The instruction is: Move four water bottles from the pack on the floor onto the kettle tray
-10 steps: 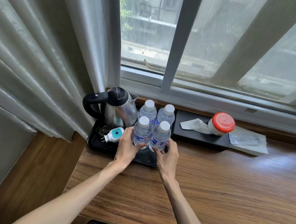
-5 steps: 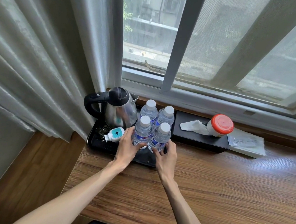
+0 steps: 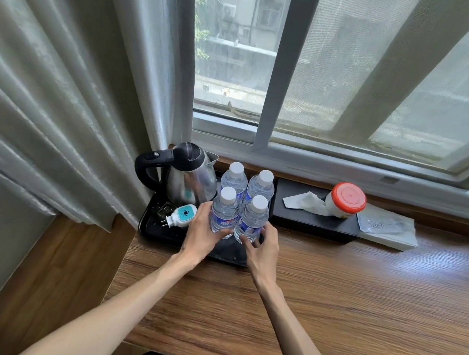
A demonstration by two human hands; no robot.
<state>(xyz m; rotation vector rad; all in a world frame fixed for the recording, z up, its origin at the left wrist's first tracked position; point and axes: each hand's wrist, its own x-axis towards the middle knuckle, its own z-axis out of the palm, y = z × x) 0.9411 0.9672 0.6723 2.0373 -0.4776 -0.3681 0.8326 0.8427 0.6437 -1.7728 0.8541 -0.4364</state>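
Soft daylight comes in through the window (image 3: 344, 74) at the top and lights the scene evenly, bright without harshness. The glass looks hazy and washed, so the buildings outside read pale and low in contrast. Pale sheen lies on the wooden table (image 3: 357, 308), strongest at the right edge. The steel kettle (image 3: 192, 183) carries small highlights and reflections. Shadows are faint and short, falling toward the viewer beneath the forearms. The curtain (image 3: 54, 97) shows gentle folds of light and shade. Focus is fairly sharp in the centre; the wide lens bends the window frame and stretches the corners.
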